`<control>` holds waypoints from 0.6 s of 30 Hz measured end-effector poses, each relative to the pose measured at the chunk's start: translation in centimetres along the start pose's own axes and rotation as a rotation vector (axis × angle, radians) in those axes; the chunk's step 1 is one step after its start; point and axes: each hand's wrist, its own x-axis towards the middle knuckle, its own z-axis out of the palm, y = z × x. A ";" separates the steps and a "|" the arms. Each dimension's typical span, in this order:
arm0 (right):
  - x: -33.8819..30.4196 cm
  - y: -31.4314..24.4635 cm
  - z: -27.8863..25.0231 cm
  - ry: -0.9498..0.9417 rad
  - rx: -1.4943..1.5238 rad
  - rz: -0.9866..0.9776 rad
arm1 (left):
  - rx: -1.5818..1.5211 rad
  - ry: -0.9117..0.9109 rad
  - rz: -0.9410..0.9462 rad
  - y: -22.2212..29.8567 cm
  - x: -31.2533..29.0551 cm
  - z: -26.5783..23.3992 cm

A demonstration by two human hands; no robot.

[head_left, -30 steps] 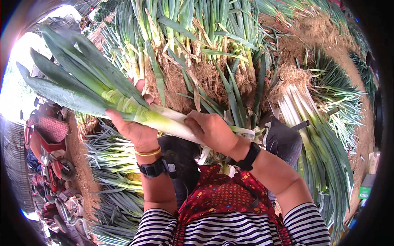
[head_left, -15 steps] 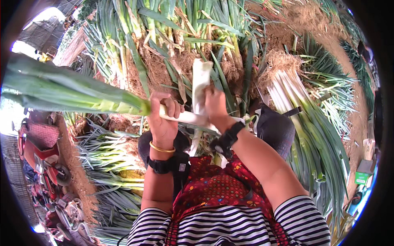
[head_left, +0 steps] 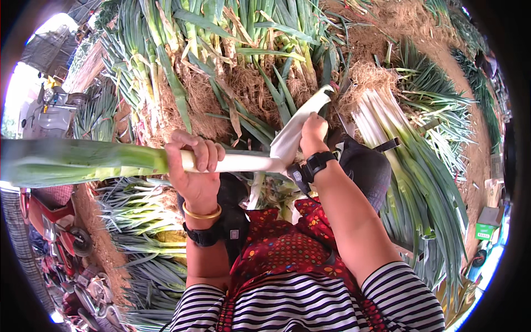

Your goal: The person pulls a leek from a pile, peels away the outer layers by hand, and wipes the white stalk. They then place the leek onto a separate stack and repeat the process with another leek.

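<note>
A thick leek [head_left: 243, 164] lies sideways across my lap, its green leaves reaching far to the left. My left hand [head_left: 193, 169] is wrapped round it where the white stalk meets the green. At the stalk's right end a pale outer layer [head_left: 298, 119] stands away from it, slanting up and to the right, still joined near the base. My right hand [head_left: 314, 134] is closed on this layer; the fingertips are partly hidden behind the hand.
Unpeeled leeks with brown roots [head_left: 243, 91] stand bunched in front. To the right lies a bundle of white-stalked leeks [head_left: 395, 144], roots toward the far side. More leeks [head_left: 144, 213] are piled at the left. Beyond them is a red vehicle [head_left: 55, 213].
The outer layer has swung from upright to leaning right as my right hand moved right, slightly upward. My left hand, with the leek, has shifted left and a little nearer.
</note>
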 end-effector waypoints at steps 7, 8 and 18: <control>0.1 -1.9 -1.5 -0.135 -0.680 -0.031 | 0.067 -0.016 0.067 1.6 -0.7 0.7; 6.8 6.7 -0.8 -0.154 -0.603 0.212 | -0.009 -0.088 0.024 0.5 0.5 3.0; -1.2 -2.8 -9.2 -0.396 -0.278 -0.619 | 0.239 0.343 0.206 7.5 -1.4 -1.9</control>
